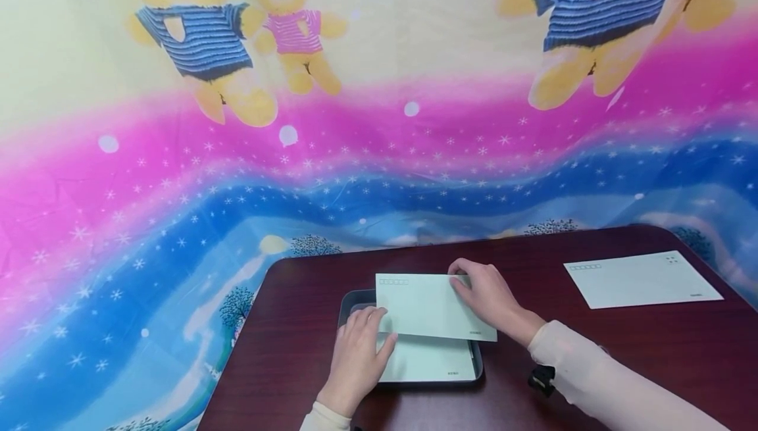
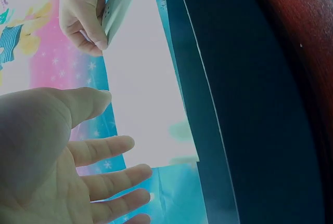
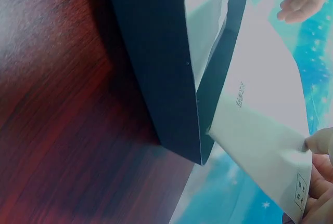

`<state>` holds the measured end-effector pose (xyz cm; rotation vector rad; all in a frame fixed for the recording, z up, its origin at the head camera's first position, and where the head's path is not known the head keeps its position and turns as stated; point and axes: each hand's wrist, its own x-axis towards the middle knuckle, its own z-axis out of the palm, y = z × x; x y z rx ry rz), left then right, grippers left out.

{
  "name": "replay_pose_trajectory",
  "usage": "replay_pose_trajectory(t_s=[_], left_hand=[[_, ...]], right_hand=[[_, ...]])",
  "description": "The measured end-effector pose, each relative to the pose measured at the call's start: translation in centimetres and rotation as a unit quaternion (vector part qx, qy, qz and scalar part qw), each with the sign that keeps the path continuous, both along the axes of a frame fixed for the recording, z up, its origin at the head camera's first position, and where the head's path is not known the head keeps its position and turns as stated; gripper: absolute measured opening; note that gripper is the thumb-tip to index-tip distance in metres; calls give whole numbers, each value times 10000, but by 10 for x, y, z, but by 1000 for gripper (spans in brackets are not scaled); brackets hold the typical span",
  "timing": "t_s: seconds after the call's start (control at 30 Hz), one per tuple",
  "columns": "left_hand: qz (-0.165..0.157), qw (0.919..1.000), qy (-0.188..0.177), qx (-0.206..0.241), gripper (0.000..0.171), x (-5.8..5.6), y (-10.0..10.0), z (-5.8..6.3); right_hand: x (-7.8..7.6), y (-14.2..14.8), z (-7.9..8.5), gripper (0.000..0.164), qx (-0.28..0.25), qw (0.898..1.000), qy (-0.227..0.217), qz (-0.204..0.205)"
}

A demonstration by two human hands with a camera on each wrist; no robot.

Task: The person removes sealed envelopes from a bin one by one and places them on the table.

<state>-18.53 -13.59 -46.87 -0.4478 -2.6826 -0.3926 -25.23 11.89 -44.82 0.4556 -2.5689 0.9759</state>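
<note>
A pale envelope (image 1: 435, 306) with a row of small printed boxes is tilted above a dark tray (image 1: 478, 372). My right hand (image 1: 488, 296) pinches its upper right edge between thumb and fingers, which the right wrist view also shows on the envelope (image 3: 265, 130). My left hand (image 1: 358, 352) is by the envelope's left end, fingers spread; in the left wrist view the left hand (image 2: 78, 156) has its fingertips close to the envelope (image 2: 140, 73), and whether they touch is unclear. Inside the tray lies another envelope (image 1: 429, 358), partly covered by the raised one.
A separate envelope (image 1: 642, 279) lies flat at the right of the dark red wooden table (image 1: 284, 332). Behind the table's far edge hangs a colourful cloth (image 1: 379, 174) printed with teddy bears and snowflakes.
</note>
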Motion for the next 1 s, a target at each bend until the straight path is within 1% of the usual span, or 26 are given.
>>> replay_pose_trajectory(t_s=[0.3,0.73,1.0], left_hand=[[-35,9999,-122,-88,43,2,4,2],[-168,9996,-159,-178,44,2,10,3],[-221,9995,-122,-196,44,2,13,4]], right_hand=[[-3,10,2,9,31,9999,-49,-103],[-6,27,0,9,35,9999,-18,-122],[-8,38,0,9,-18,9999,-37,-150]])
